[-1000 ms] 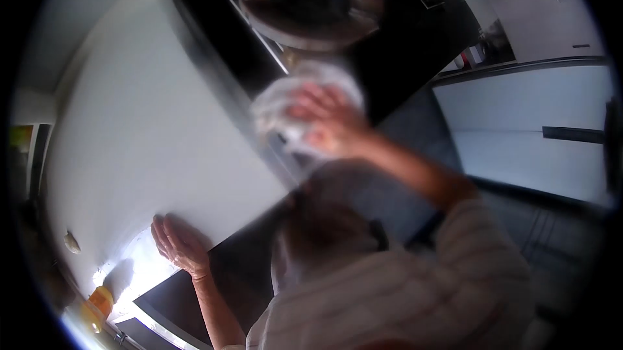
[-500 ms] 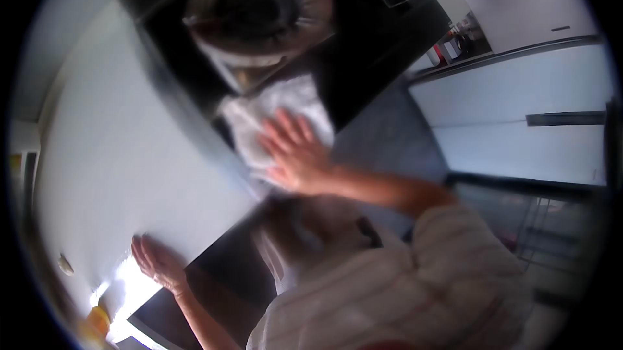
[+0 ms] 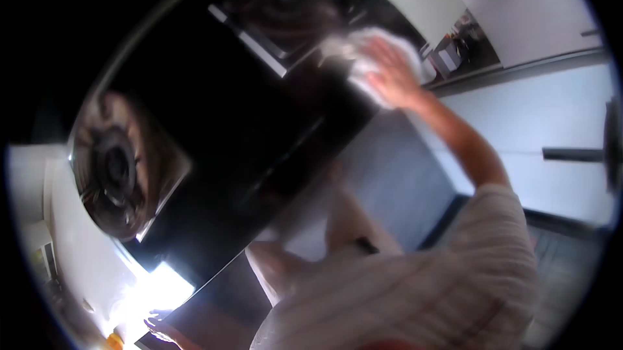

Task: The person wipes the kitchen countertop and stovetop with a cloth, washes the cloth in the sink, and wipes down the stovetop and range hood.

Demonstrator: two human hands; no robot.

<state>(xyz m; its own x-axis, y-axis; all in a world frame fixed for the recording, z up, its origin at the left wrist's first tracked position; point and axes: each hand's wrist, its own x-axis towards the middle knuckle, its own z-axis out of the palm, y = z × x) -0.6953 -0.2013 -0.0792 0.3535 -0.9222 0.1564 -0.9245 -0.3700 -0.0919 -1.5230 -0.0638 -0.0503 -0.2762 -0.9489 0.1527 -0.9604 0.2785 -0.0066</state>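
Observation:
My right hand [image 3: 392, 77] lies on a white cloth [image 3: 360, 72] at the upper right, pressing it on the black glossy cooktop [image 3: 240, 136] near its right end. The fingers look stretched out over the cloth rather than wrapped round it, though motion blurs them. Low at the left, my left hand [image 3: 162, 332] is beside the cooktop's front edge, close to a bright patch of glare. Its fingers appear extended, with nothing seen in them. One burner with a shiny metal plate [image 3: 117, 162] is at the left, and a second, blurred burner [image 3: 285, 9] is at the top.
Pale drawers [image 3: 506, 123] with a dark bar handle [image 3: 571, 154] stand to the right. Small items [image 3: 451, 54] sit in a dark nook behind my right hand. An orange-yellow object [image 3: 115, 341] is at the bottom left. The grey floor [image 3: 402, 181] shows below the counter.
The view has turned toward the cooktop. My right hand has moved with the cloth from the cooktop's near-left part to its right end. My left hand now shows lower in view.

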